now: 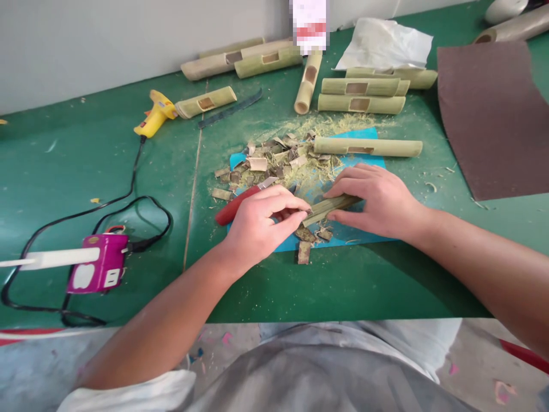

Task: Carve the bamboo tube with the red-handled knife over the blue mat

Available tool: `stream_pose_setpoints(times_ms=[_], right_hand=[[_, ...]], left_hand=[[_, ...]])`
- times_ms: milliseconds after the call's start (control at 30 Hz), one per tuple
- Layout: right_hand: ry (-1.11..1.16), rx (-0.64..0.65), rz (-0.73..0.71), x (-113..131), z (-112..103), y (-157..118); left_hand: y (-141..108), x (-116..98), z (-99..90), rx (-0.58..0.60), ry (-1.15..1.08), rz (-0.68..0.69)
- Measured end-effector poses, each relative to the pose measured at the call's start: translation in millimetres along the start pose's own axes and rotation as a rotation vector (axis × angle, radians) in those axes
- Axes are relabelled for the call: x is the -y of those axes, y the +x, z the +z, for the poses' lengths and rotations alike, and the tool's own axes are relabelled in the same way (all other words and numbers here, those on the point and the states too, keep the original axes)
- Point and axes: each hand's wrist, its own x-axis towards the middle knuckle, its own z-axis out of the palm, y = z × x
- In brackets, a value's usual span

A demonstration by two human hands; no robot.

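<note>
My right hand grips a split bamboo piece from the right, thumb in front and fingers behind. At the bamboo's left end, my left hand is closed in a pinch, thumb and forefinger meeting on it. A red-handled knife lies just behind my left hand, its short blade pointing right; part of the handle is hidden. Under the hands is a blue sheet with a heap of bamboo chips and shavings. Behind the right hand rests a bamboo tube with a cut-out window.
Several bamboo tubes with windows lie at the back, a crumpled white sheet on some. At left are a yellow glue gun, a dark strip and a purple power cube with cables. A brown sheet lies right.
</note>
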Motion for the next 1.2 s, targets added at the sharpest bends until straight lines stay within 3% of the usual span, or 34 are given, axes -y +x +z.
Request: stream_pose_setpoints(times_ms=[233, 400, 567, 833, 1200], right_hand=[[-0.008, -0.014, 0.003, 1, 1, 1], [-0.007, 0.001, 0.008, 1, 0, 0], [0.0, -0.007, 0.001, 1, 0, 0], [0.007, -0.02, 0.001, -1, 1, 0], [0.016, -0.017, 0.015, 1, 1, 0]], left_hand=[[0, 3, 3.4, 0.044, 0.009, -0.088], [-4, 3, 4.2, 0.005, 0.019, -0.127], [-8, 2, 2.4, 0.0, 0.111, -0.021], [-7, 5, -3.1, 0.11, 0.252, 0.157], [-5, 4, -6.7, 0.028, 0.269, 0.221]])
